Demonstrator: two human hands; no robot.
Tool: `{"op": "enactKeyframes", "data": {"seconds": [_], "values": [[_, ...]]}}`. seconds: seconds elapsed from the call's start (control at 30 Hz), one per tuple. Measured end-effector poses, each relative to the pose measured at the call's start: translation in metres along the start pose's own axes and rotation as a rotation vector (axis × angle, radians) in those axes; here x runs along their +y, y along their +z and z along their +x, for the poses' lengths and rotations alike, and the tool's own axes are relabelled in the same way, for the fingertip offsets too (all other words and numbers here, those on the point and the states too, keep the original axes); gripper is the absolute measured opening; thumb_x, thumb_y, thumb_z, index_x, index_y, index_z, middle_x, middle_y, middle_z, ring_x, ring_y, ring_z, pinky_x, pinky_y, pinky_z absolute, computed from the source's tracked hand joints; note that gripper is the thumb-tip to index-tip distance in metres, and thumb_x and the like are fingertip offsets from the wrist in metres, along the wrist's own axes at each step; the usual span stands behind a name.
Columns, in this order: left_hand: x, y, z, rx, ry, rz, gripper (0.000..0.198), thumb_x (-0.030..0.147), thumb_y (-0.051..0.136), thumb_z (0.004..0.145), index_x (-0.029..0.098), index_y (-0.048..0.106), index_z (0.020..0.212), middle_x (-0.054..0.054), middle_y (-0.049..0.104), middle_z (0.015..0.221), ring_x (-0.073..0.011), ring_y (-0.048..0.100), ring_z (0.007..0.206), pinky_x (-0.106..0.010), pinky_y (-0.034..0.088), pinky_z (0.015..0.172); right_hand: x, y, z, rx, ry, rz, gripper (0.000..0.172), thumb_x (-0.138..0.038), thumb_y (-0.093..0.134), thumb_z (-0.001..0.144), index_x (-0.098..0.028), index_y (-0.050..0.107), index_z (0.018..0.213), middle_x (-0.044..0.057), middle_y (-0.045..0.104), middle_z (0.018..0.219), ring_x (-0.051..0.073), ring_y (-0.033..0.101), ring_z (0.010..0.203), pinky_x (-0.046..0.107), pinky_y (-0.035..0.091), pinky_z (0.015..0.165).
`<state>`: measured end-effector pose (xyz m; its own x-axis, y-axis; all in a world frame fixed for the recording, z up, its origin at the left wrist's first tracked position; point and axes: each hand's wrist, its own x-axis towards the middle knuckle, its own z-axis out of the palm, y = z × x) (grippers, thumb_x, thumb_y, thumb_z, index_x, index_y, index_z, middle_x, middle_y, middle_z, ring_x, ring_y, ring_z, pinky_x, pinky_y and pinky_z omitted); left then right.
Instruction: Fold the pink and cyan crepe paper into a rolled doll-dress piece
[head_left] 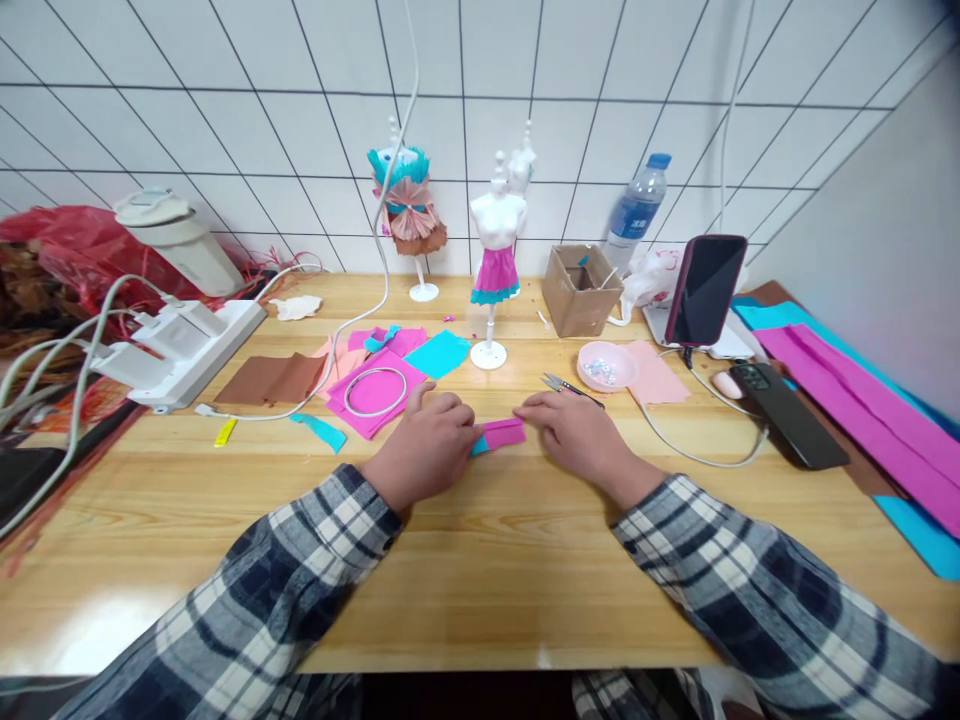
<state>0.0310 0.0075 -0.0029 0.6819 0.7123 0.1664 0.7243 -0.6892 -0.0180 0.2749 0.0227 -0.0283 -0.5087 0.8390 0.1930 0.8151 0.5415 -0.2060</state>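
A small folded strip of magenta crepe paper (504, 433) with a turquoise edge lies flat on the table in front of me. My left hand (435, 440) is closed over its left end, the fingers bent down and partly hiding it. At the right end, my right hand (574, 437) rests low on the table, its index finger stretched toward the strip's upper corner; whether it touches the paper is unclear. Behind the hands stands a white mini mannequin (499, 220) in a magenta skirt with a turquoise hem. Thread snips (559, 384) lie just beyond my right hand.
Paper pieces and a white ring (375, 392) lie left of centre. A power strip (199, 355) is at far left. Rightward are a pink bowl (606, 367) of small beads, a cardboard box (581, 290), an upright phone (705, 290), a dark phone (787, 415) and a cable. A dressed mannequin (411, 200) stands behind.
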Motion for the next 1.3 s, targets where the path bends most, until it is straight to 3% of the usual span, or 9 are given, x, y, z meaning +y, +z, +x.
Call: {"op": "enactKeyframes", "data": {"seconds": [0.13, 0.23, 0.33, 0.5, 0.6, 0.77, 0.87, 1.1, 1.3], "values": [[-0.008, 0.004, -0.002, 0.037, -0.078, -0.152, 0.024, 0.027, 0.049, 0.094, 0.027, 0.073, 0.094, -0.004, 0.071, 0.091, -0.0226, 0.056, 0.093, -0.060, 0.022, 0.102, 0.003, 0.000, -0.002, 0.124, 0.105, 0.133, 0.036, -0.016, 0.049, 0.089, -0.023, 0.064, 0.121, 0.004, 0.070, 0.115, 0.020, 0.064, 0.104, 0.033, 0.049, 0.086], [-0.009, 0.007, -0.002, 0.048, -0.106, -0.152, 0.025, 0.028, 0.049, 0.095, 0.028, 0.074, 0.092, -0.003, 0.072, 0.089, -0.0228, 0.056, 0.094, -0.061, 0.019, 0.103, -0.002, -0.001, 0.001, 0.073, 0.126, 0.164, 0.021, -0.030, 0.052, 0.093, -0.025, 0.071, 0.100, 0.003, 0.072, 0.100, 0.020, 0.064, 0.097, 0.033, 0.048, 0.082], [-0.009, 0.009, -0.002, 0.052, -0.103, -0.139, 0.023, 0.029, 0.051, 0.094, 0.028, 0.074, 0.092, -0.003, 0.072, 0.087, -0.0227, 0.056, 0.092, -0.061, 0.018, 0.103, -0.012, 0.000, 0.006, 0.003, 0.216, 0.194, 0.028, -0.039, 0.051, 0.094, -0.025, 0.072, 0.083, 0.002, 0.069, 0.086, 0.019, 0.063, 0.089, 0.031, 0.045, 0.075], [-0.010, 0.011, -0.002, 0.045, -0.096, -0.129, 0.023, 0.028, 0.052, 0.093, 0.029, 0.075, 0.091, -0.003, 0.072, 0.087, -0.0227, 0.057, 0.091, -0.060, 0.019, 0.103, -0.023, 0.004, 0.014, -0.042, 0.288, 0.179, 0.006, -0.029, 0.065, 0.083, -0.024, 0.069, 0.080, 0.000, 0.066, 0.083, 0.016, 0.060, 0.079, 0.027, 0.040, 0.065], [-0.012, 0.012, -0.003, 0.040, -0.102, -0.154, 0.022, 0.028, 0.052, 0.093, 0.029, 0.073, 0.097, -0.003, 0.072, 0.090, -0.0234, 0.058, 0.093, -0.060, 0.018, 0.104, -0.023, 0.005, 0.014, -0.054, 0.258, 0.191, 0.007, -0.025, 0.064, 0.084, -0.022, 0.067, 0.078, 0.001, 0.065, 0.082, 0.016, 0.060, 0.077, 0.027, 0.040, 0.064], [-0.015, 0.015, -0.001, 0.036, -0.150, -0.223, 0.020, 0.029, 0.053, 0.091, 0.026, 0.072, 0.098, -0.004, 0.072, 0.093, -0.0232, 0.060, 0.096, -0.055, 0.019, 0.105, -0.016, 0.005, 0.010, 0.014, 0.123, 0.253, 0.017, -0.029, 0.061, 0.089, -0.023, 0.067, 0.103, 0.003, 0.068, 0.103, 0.018, 0.061, 0.097, 0.030, 0.045, 0.083], [-0.017, 0.017, 0.001, 0.038, -0.177, -0.277, 0.023, 0.036, 0.053, 0.092, 0.026, 0.072, 0.101, -0.004, 0.071, 0.096, -0.0232, 0.060, 0.099, -0.052, 0.023, 0.102, -0.011, 0.007, 0.008, 0.053, 0.041, 0.244, 0.022, -0.032, 0.062, 0.089, -0.023, 0.068, 0.108, 0.005, 0.069, 0.107, 0.020, 0.062, 0.101, 0.034, 0.046, 0.088], [-0.021, 0.023, 0.002, 0.055, -0.215, -0.260, 0.022, 0.028, 0.050, 0.093, 0.027, 0.071, 0.098, -0.004, 0.073, 0.096, -0.0236, 0.060, 0.100, -0.055, 0.016, 0.104, -0.010, 0.009, 0.010, 0.017, 0.104, 0.186, 0.026, -0.027, 0.061, 0.087, -0.025, 0.070, 0.111, 0.003, 0.072, 0.103, 0.021, 0.065, 0.097, 0.034, 0.047, 0.081], [-0.021, 0.024, 0.002, 0.072, -0.221, -0.297, 0.021, 0.030, 0.050, 0.093, 0.027, 0.072, 0.094, -0.002, 0.073, 0.098, -0.0237, 0.060, 0.102, -0.055, 0.018, 0.103, -0.011, 0.007, 0.012, 0.011, 0.186, 0.250, 0.015, -0.029, 0.063, 0.084, -0.028, 0.075, 0.091, -0.001, 0.073, 0.090, 0.018, 0.066, 0.083, 0.032, 0.047, 0.072]]}}
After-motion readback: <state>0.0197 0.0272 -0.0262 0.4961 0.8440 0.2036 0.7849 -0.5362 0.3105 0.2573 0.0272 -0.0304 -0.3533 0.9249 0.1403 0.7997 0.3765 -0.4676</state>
